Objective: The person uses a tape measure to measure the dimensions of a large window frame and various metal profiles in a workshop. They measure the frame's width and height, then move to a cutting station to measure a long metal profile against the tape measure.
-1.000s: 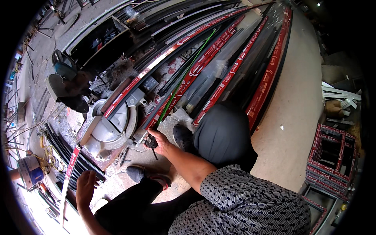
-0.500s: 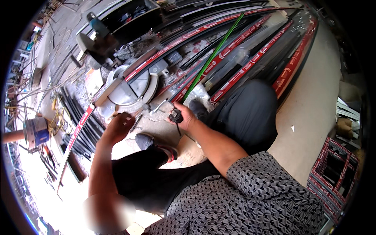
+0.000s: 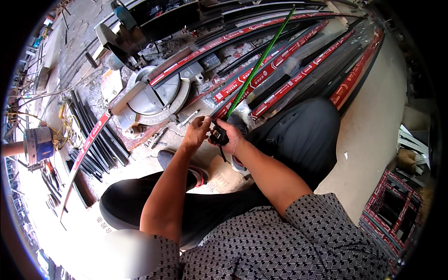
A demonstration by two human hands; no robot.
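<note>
A black tape measure (image 3: 218, 136) rests in my right hand (image 3: 232, 140), fingers wrapped round its case and a dark strap hanging below. Its green blade (image 3: 254, 70) runs out far to the upper right, across lengths of dark profile with red-and-white film (image 3: 275, 63). Right beside the case is my left hand (image 3: 197, 134), its fingers curled and pressed together near where the blade comes out. Whatever is between those fingertips is hidden.
Ahead stands a mitre saw (image 3: 154, 100) with a red-filmed profile (image 3: 186, 58) lying across it. Black strips (image 3: 100, 137) and a bucket (image 3: 39, 144) are at left. A marker-like stick (image 3: 189, 118) lies on the floor. Red-filmed frames (image 3: 392, 210) are stacked at right.
My left hand has moved right, from near the saw to beside the tape measure. My right hand still holds the tape measure, and the blade stays extended.
</note>
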